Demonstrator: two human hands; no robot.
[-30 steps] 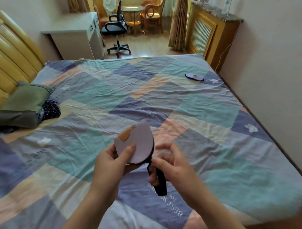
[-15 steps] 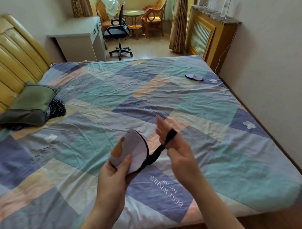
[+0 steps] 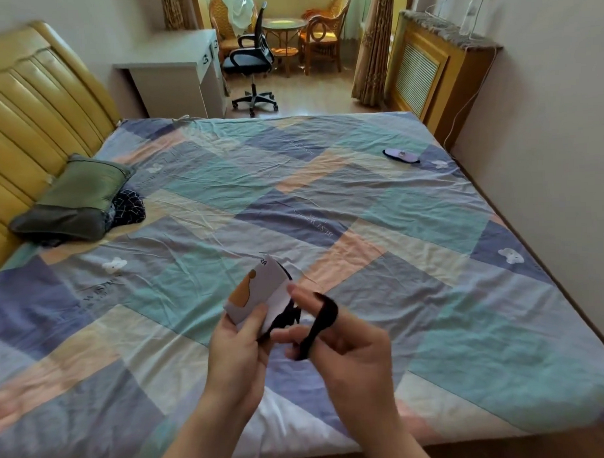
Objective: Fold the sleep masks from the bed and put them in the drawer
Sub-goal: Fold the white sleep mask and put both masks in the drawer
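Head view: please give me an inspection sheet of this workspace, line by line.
Surface: bed with patchwork sheet, wrinkled.
Job's things: folded sleep mask in hands, black strap looped over right fingers; second mask flat at far right of bed.
Clutter: green pillow, dark cloth.
Grippers: left hand pinches mask; right hand holds strap.
Cables: white cord along right wall.
Surroundings: desk, office chair; drawer for the masks not identifiable.

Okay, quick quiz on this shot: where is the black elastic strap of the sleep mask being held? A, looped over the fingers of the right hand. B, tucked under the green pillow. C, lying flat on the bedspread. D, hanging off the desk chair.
A: the black strap loops over the right hand fingers, while the left hand pinches the folded sleep mask above the bed.
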